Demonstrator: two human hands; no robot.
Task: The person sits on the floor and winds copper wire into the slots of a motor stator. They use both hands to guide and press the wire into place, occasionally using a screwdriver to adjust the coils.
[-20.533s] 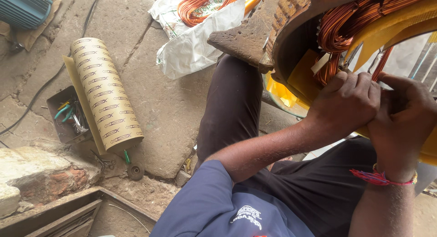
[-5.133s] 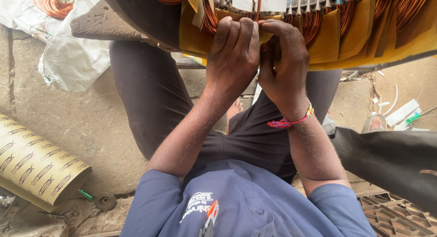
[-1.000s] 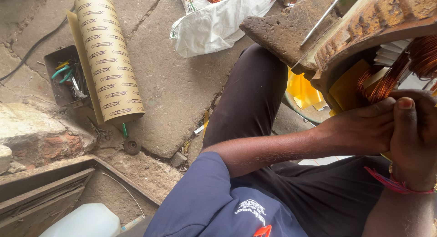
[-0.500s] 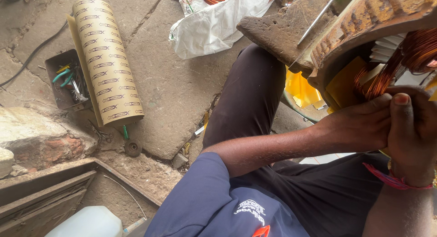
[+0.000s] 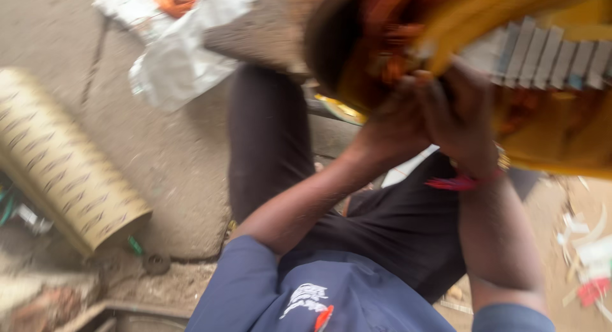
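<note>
Frame blurred; left hand and right hand pressed together against motor stator's yellow insulation and copper windings; grip cannot be told. Patterned paper roll lies on concrete, well apart

There is only the one view, from a camera on the person's head, looking steeply down past the chest and lap to the ground, and the picture is blurred. It sits close: the left hand and right hand are raised together at about 1 o'clock, against the motor winding that fills the top right corner. A patterned roll lies farther off on the concrete at 9 o'clock.
</note>
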